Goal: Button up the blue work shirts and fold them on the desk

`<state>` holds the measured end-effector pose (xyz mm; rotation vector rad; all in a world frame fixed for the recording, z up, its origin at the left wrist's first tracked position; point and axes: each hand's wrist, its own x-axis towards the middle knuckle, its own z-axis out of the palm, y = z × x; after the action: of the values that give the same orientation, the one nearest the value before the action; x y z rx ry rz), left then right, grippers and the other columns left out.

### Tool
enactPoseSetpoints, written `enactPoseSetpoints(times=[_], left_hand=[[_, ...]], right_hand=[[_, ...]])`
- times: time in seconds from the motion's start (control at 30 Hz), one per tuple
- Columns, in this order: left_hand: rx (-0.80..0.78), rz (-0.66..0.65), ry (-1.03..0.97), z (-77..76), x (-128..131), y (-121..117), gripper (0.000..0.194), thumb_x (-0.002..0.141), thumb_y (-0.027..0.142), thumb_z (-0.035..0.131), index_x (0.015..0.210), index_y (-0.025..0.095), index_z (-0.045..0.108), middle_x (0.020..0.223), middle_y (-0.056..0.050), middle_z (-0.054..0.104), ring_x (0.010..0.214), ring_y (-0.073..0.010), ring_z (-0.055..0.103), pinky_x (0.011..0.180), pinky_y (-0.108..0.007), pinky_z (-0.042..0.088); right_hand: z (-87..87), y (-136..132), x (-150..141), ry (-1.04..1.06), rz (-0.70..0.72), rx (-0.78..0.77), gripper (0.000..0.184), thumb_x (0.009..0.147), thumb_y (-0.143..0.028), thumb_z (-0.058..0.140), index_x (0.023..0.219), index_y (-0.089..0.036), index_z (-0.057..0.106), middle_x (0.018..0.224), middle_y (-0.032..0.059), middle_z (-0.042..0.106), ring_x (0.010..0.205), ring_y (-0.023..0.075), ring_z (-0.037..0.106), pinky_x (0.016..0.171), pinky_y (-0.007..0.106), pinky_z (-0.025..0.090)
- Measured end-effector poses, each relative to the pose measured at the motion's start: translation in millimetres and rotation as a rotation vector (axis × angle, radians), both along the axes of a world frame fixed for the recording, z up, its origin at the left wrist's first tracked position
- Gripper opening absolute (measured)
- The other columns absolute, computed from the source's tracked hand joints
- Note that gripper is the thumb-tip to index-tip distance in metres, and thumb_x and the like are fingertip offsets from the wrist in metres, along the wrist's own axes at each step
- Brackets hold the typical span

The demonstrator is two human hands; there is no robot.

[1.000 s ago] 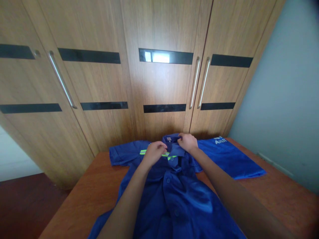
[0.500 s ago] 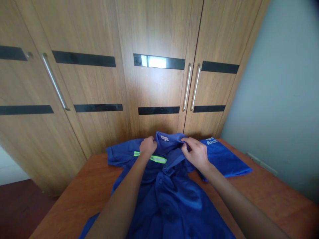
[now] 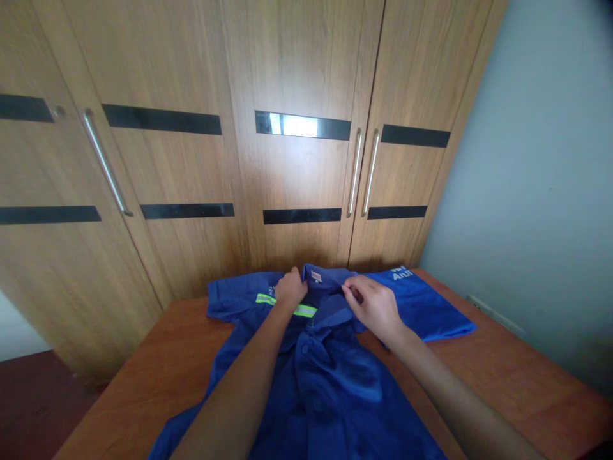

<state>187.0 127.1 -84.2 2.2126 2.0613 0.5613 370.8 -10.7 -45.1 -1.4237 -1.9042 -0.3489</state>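
Note:
A blue short-sleeved work shirt (image 3: 330,383) lies front up on the wooden table, its collar at the far end. A yellow-green and silver reflective strip (image 3: 305,310) crosses its chest, and a white label (image 3: 317,276) shows inside the neck. My left hand (image 3: 290,289) is closed on the left side of the collar. On the other side, my right hand (image 3: 373,303) pinches the collar's right edge between thumb and fingers. The shirt's right sleeve is mostly hidden behind my right hand.
A folded blue garment (image 3: 431,310) with white lettering lies right of the shirt on the reddish-brown table (image 3: 167,358). Wooden wardrobe doors (image 3: 297,172) with metal handles rise right behind the table. A pale wall (image 3: 536,179) stands at the right.
My right hand has shifted slightly left and down along the collar, which lies lower and flatter now. My left hand keeps its grip. The whole view has shifted a little.

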Motion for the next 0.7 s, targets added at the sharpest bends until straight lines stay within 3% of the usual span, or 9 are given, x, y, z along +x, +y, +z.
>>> enactPoseSetpoints(times=[0.1,0.2,0.33,0.43,0.6,0.7], left_hand=[[0.016,-0.004,0.027,0.4,-5,-1,0.021,0.082,0.025,0.052,0.100,0.018,0.060,0.099,-0.017,0.070,0.095,-0.0297,0.068,0.076,-0.036,0.050],[0.064,0.002,0.044,5.9,-10,-4,0.021,0.082,0.022,0.049,0.099,0.021,0.062,0.096,-0.014,0.071,0.091,-0.0285,0.069,0.074,-0.035,0.051],[0.172,0.013,0.056,26.6,-23,-14,0.028,0.085,0.023,0.042,0.106,0.024,0.061,0.100,-0.010,0.071,0.092,-0.0263,0.068,0.076,-0.035,0.050],[0.251,0.022,0.079,54.2,-39,-24,0.028,0.085,0.025,0.040,0.101,0.024,0.064,0.102,-0.009,0.070,0.094,-0.0262,0.067,0.079,-0.035,0.050],[0.341,0.064,0.135,115.9,-70,-43,0.031,0.085,0.029,0.040,0.096,0.019,0.068,0.092,-0.013,0.070,0.093,-0.0335,0.065,0.080,-0.044,0.049],[0.414,0.065,0.141,158.9,-87,-55,0.028,0.082,0.028,0.045,0.093,0.017,0.068,0.090,-0.012,0.070,0.095,-0.0346,0.064,0.083,-0.046,0.049]], right_hand=[[1.2,-3,5,-0.122,-0.145,-0.193,0.019,0.091,-0.030,0.049,0.105,-0.023,0.059,0.086,0.0021,0.070,0.074,0.0174,0.067,0.062,0.024,0.043],[-0.9,1,8,-0.276,-0.298,-0.394,0.035,0.087,-0.030,0.052,0.121,-0.023,0.053,0.090,0.0075,0.072,0.081,0.0250,0.069,0.065,0.029,0.046],[-3.0,14,12,-0.321,-0.371,-0.560,0.024,0.085,-0.024,0.049,0.103,-0.020,0.065,0.095,0.0125,0.071,0.090,0.0282,0.068,0.071,0.034,0.049],[5.7,24,15,-0.285,-0.414,-0.566,0.022,0.084,-0.026,0.049,0.091,-0.018,0.068,0.097,0.0151,0.071,0.092,0.0289,0.068,0.074,0.036,0.049],[48.8,39,12,-0.132,-0.502,-0.403,0.032,0.085,-0.028,0.047,0.108,-0.013,0.065,0.098,0.0203,0.070,0.094,0.0319,0.067,0.077,0.041,0.049],[85.5,50,7,0.193,-0.258,-0.299,0.032,0.080,-0.024,0.050,0.108,-0.017,0.065,0.077,0.0101,0.072,0.076,0.0259,0.069,0.068,0.034,0.052]])
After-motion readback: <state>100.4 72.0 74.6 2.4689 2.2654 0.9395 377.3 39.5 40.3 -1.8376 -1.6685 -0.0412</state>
